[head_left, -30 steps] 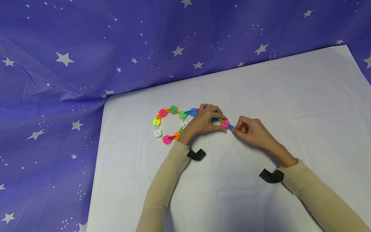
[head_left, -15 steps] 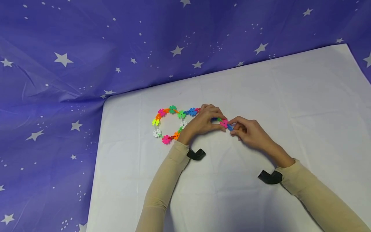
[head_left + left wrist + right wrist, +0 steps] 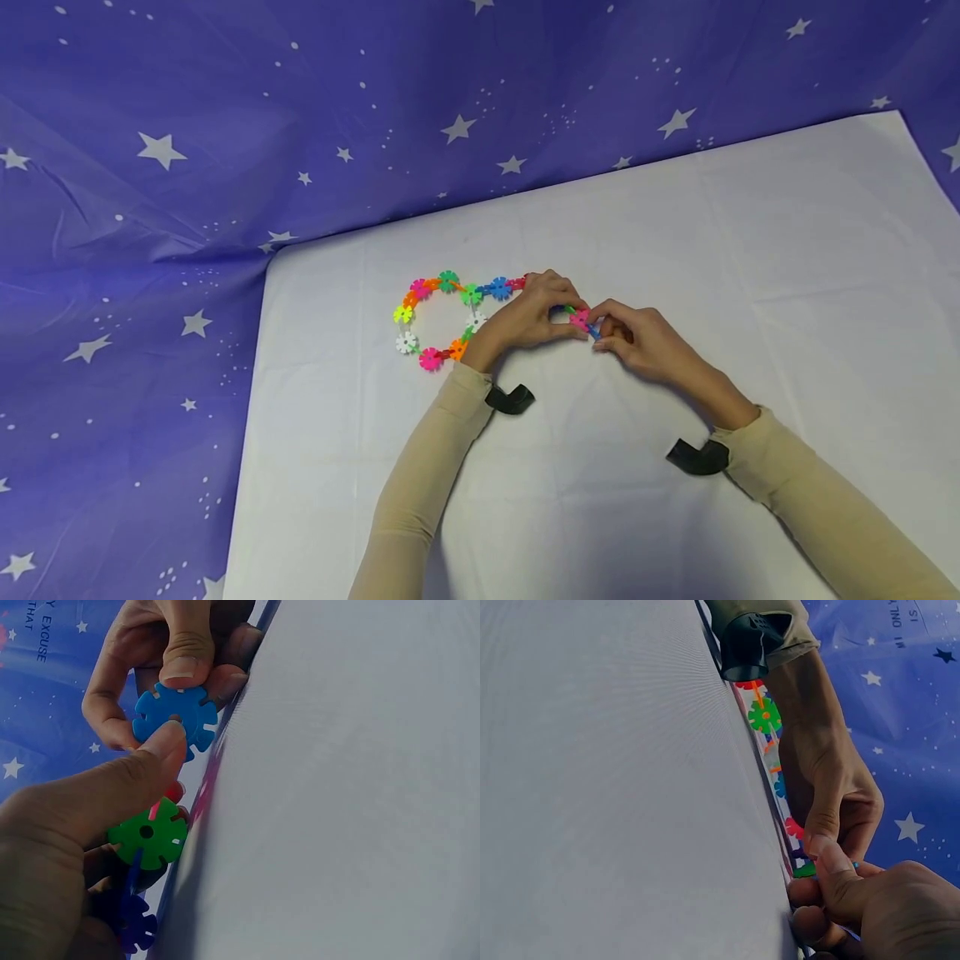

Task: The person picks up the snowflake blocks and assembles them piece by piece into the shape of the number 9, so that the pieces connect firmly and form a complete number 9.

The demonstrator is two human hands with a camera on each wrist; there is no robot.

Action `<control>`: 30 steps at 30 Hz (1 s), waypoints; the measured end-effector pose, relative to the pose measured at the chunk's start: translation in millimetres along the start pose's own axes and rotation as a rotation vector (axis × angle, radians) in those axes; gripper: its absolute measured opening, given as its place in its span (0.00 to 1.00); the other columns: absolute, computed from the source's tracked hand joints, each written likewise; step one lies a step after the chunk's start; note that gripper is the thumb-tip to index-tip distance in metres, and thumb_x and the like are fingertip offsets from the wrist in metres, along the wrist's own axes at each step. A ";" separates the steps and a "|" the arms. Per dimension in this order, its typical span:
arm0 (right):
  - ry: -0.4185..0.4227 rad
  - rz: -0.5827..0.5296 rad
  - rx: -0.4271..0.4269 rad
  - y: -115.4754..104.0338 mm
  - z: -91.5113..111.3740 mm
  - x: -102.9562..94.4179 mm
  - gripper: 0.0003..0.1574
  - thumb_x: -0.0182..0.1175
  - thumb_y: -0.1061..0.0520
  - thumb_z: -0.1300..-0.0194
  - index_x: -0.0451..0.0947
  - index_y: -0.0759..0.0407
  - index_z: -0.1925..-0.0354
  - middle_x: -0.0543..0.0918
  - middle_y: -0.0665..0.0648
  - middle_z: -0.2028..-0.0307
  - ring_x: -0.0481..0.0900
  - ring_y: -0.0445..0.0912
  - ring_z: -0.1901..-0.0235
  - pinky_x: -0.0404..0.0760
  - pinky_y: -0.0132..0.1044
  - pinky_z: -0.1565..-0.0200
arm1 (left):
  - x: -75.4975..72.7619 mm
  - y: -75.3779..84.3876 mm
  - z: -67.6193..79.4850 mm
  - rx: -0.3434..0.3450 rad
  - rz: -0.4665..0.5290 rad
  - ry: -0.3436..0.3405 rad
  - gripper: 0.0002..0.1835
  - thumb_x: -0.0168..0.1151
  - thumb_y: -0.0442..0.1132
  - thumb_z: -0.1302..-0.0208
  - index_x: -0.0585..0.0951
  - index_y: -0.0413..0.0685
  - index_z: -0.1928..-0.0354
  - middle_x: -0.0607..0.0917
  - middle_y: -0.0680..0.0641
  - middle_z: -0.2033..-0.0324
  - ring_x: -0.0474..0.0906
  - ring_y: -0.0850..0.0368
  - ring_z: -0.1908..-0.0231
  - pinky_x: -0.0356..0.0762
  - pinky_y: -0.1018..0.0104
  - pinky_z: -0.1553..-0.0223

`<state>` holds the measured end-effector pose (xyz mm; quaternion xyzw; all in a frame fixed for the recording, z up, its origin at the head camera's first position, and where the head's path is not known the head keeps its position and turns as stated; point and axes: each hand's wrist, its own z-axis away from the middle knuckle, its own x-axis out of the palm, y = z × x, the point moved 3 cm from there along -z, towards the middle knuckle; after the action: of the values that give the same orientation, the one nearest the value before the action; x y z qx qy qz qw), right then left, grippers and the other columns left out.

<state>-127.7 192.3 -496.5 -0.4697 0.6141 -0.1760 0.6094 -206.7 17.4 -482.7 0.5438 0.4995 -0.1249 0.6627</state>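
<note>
A chain of colourful notched plastic discs lies on the white cloth, its left part curved into a ring with a yellow disc (image 3: 402, 314) and a white disc (image 3: 407, 342). At the chain's right end, my left hand (image 3: 534, 312) pinches a pink disc (image 3: 579, 320) between thumb and fingers. My right hand (image 3: 648, 342) pinches a blue disc (image 3: 196, 714) by its rim, set against the pink one. In the left wrist view, a green disc (image 3: 131, 838) and a dark blue disc (image 3: 139, 926) follow behind. Left fingers partly hide the joint between pink and blue.
The white cloth (image 3: 585, 500) covers the table under both arms. A purple star-printed backdrop (image 3: 390, 108) rises behind the far edge. A black wrist mount (image 3: 510, 399) sits on the left sleeve and another black mount (image 3: 699, 457) on the right.
My right hand has shifted slightly left, bringing the blue disc closer against the pink one, and its fingers have changed their pinch. My left hand stays nearly in place.
</note>
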 end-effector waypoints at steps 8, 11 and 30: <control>-0.002 0.008 -0.001 -2.6 -2.3 0.4 0.18 0.70 0.63 0.43 0.78 0.55 0.55 0.80 0.47 0.76 0.68 0.35 0.80 0.69 0.30 0.76 | -2.4 0.6 0.1 -0.009 -0.030 -0.010 0.18 0.74 0.50 0.45 0.87 0.49 0.56 0.83 0.53 0.60 0.71 0.58 0.51 0.61 0.61 0.47; 0.004 0.023 -0.012 -3.0 -3.4 1.1 0.18 0.71 0.63 0.43 0.79 0.55 0.54 0.79 0.47 0.75 0.68 0.35 0.80 0.68 0.29 0.75 | -3.1 -0.4 1.2 -0.014 -0.030 -0.007 0.18 0.74 0.50 0.45 0.87 0.49 0.56 0.83 0.53 0.60 0.71 0.58 0.51 0.61 0.61 0.46; -0.041 0.026 -0.036 -1.1 0.7 0.7 0.20 0.70 0.63 0.42 0.77 0.58 0.51 0.77 0.48 0.72 0.68 0.36 0.77 0.69 0.30 0.74 | -32.5 5.0 21.9 -0.116 -0.038 0.058 0.32 0.73 0.51 0.45 0.79 0.47 0.40 0.78 0.49 0.45 0.69 0.55 0.41 0.56 0.58 0.33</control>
<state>-126.6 191.5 -496.1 -0.4761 0.6106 -0.1474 0.6154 -207.0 -11.4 -455.7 0.4981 0.5351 -0.0925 0.6760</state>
